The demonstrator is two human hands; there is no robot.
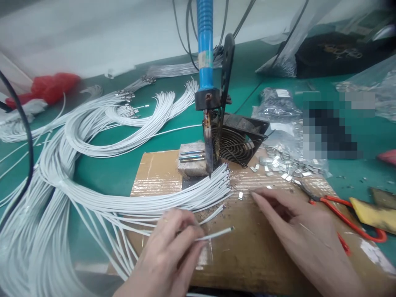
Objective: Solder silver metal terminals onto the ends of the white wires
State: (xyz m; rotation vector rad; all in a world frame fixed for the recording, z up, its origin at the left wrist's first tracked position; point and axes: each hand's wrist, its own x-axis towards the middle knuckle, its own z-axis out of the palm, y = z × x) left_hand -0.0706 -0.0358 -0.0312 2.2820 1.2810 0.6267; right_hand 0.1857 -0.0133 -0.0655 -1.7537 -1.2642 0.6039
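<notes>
My left hand (pixel 175 247) is closed in a pinch around a white cable (pixel 216 235), whose stripped end points right over the cardboard. My right hand (pixel 297 225) has thumb and forefinger pinched together just right of a small metal connector (pixel 240 196). A thin strand of solder wire (pixel 314 236) crosses that hand and seems to come out at its fingertips. Between and beyond my hands, a blue-handled soldering iron (pixel 209 152) hangs tip down from a black clamp. Under its tip lies a thick bundle of white cables (pixel 185 198), with the ends facing right.
Cardboard (pixel 235 255) covers the green table. Loose metal connectors (pixel 284 163) spill near a plastic bag (pixel 275 107). Red-handled cutters (pixel 349 206) and a yellow sponge (pixel 373 212) lie right. Behind the iron are a block (pixel 187 165) and a black fan (pixel 236 142). Coiled cables (pixel 58 173) fill the left.
</notes>
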